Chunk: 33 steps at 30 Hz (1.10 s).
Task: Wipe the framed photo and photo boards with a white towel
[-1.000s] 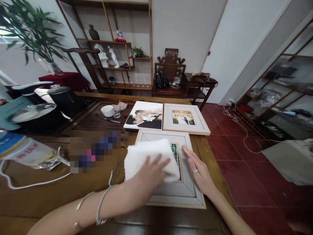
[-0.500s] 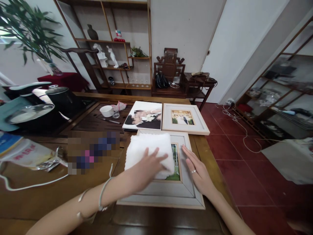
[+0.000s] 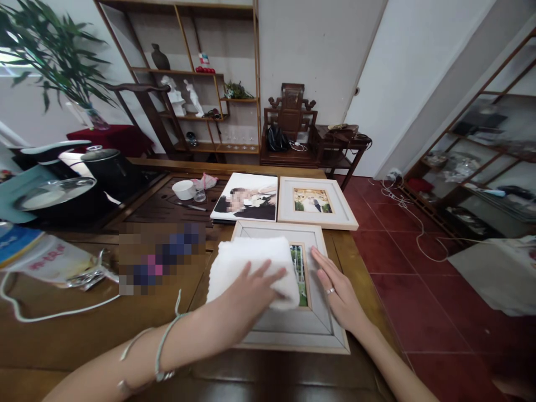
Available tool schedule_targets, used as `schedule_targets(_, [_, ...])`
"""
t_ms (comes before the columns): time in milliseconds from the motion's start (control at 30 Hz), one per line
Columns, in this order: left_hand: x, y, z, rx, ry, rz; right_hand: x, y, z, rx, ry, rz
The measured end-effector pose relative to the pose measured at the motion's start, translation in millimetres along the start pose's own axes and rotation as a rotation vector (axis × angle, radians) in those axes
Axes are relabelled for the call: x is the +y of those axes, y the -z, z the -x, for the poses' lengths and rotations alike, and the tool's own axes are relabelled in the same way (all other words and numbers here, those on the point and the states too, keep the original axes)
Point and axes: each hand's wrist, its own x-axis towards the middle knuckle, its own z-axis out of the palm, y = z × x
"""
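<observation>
My left hand (image 3: 253,290) lies with spread fingers on a folded white cloth (image 3: 247,257), pressing it against a picture frame (image 3: 293,329). The cloth covers the left and middle of the framed photo (image 3: 302,279); only a green strip of it shows at the right. With its fingers stretched out, my right hand (image 3: 341,293) rests along the frame's right border. A ring is on one of its fingers. The frame has a pale wood edge and a wide light-grey mat, and it lies flat on the brown wooden table (image 3: 176,329).
Behind the frame lie a second framed photo (image 3: 347,215) and a black-and-white picture (image 3: 251,209). To the left are a white bowl (image 3: 183,190), a pot (image 3: 58,195), a kettle (image 3: 104,164), a printed packet (image 3: 46,259) and a white cable (image 3: 62,318).
My left hand and the white cloth have shifted a little to the left and nearer to me across the frame. My right hand stays at the right border.
</observation>
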Motion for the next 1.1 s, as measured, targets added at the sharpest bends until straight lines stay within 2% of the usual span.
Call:
schedule_targets(167, [-39.3, 1.8, -37.8, 0.292, 0.162, -0.218, -0.3, 0.6, -0.2, 0.003, -0.004, 0.005])
schedule_targets(233, [-52.8, 1.5, -45.9, 0.342, 0.176, -0.256, -0.1, 0.8, -0.2, 0.002, -0.006, 0.006])
schedule_targets(300, [-57.8, 1.0, -47.7, 0.291, 0.149, -0.229, -0.2, 1.1, -0.2, -0.002, -0.011, 0.004])
schedule_targets(400, [-48.9, 0.3, -34.9, 0.165, 0.136, -0.104, -0.9, 1.5, -0.4, -0.007, -0.018, -0.001])
schedule_targets(500, [-30.4, 0.0, -4.4, 0.081, 0.109, 0.067, -1.3, 1.3, -0.8, -0.01, -0.015, -0.009])
schedule_targets(633, [-10.4, 4.9, 40.8, 0.028, -0.094, 0.266, 0.3, -0.1, -0.7, -0.01, -0.012, -0.011])
schedule_targets(733, [-5.0, 10.3, 55.0, -0.032, -0.152, 0.305, 1.5, -0.7, 0.2, -0.005, -0.013, -0.008])
schedule_targets(833, [-9.6, 11.2, 43.3, 0.048, -0.034, 0.241, 1.2, -0.2, 0.7, 0.0, -0.017, -0.006])
schedule_targets(933, [-24.1, 8.9, 13.4, 0.144, 0.085, 0.059, -0.1, 0.6, 0.1, -0.005, -0.017, -0.001])
schedule_targets(1100, [-51.3, 2.1, -30.0, 0.341, 0.108, -0.116, -0.8, 0.9, -0.5, -0.006, -0.027, -0.001])
